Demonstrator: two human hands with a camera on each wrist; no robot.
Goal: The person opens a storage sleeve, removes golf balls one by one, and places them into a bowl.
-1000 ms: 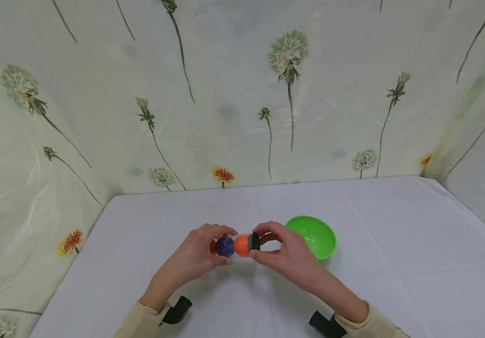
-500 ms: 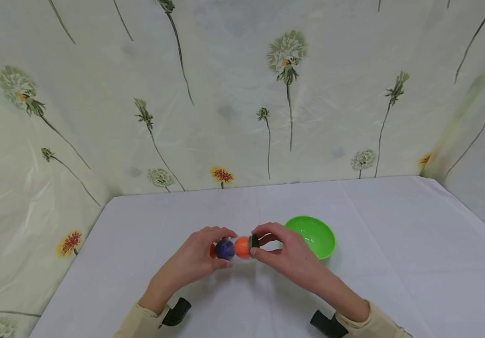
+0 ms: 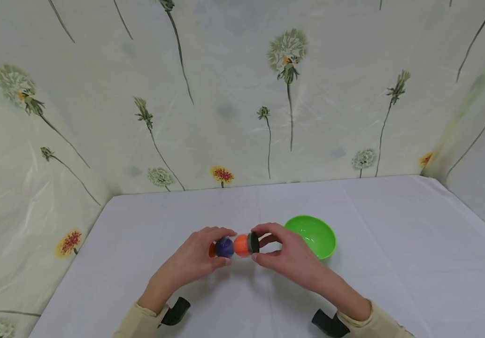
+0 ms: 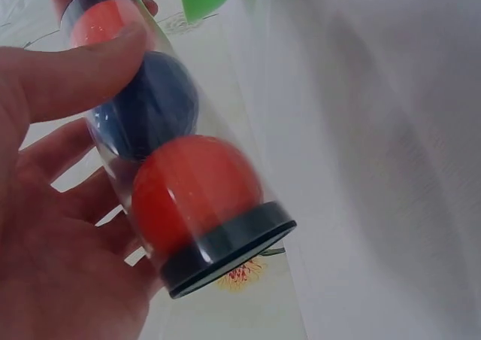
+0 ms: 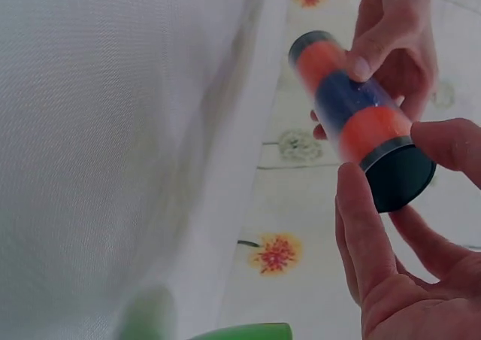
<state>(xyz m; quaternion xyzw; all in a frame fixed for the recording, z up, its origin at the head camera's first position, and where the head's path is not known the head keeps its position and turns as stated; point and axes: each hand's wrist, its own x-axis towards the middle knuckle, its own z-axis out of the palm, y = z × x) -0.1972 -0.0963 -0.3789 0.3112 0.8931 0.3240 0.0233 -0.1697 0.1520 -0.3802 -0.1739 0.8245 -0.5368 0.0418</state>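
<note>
While both hands grip it, tube point(image 3: 237, 245) lies level.

You get bright, even, soft light, with only faint shadows on the white tablecloth point(image 3: 394, 244) under the forearms. The head view stays sharp, though the floral backdrop point(image 3: 242, 94) bows toward its corners. Both wrist views blur the tablecloth heavily, and the green bowl point(image 5: 240, 331) beside it smears.

Beige long sleeves point(image 3: 141, 321); black wrist-mounted cameras point(image 3: 175, 311); hands bare.
</note>
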